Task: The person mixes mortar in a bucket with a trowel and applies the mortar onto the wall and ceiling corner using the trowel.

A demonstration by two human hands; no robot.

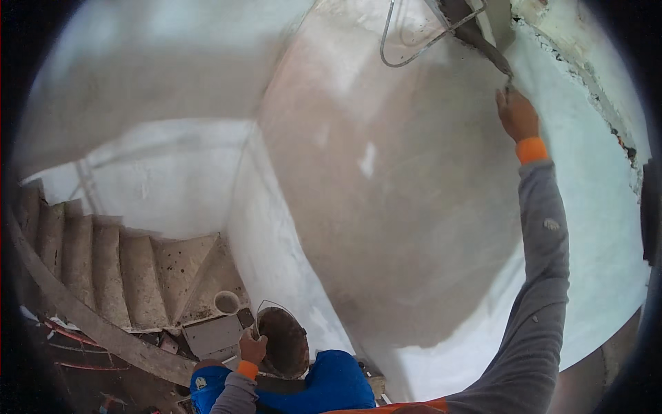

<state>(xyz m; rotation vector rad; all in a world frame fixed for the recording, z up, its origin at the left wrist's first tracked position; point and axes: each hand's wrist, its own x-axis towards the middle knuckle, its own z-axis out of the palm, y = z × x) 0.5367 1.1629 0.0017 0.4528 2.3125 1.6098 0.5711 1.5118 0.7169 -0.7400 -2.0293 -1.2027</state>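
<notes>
My right hand (517,116), arm stretched far up, is closed around a small, thin tool whose tip touches a dark grey strip (483,48) at the top of the wall. Most of that tool is hidden by the fingers. Low down, my left hand (252,347) is closed on a small tool with a dark rectangular blade (246,317); its exact kind is unclear. Right beside this hand, a dirty bucket (284,338) with a wire handle stands close to my blue-clad legs. Its inside looks dark.
Curved concrete stairs (145,279) descend at the left, edged by a curved band (96,324). A pale round container (226,302) stands on a step by a grey board (215,336). A bent metal rod (427,47) juts out above. Broken masonry (593,90) runs along the upper right.
</notes>
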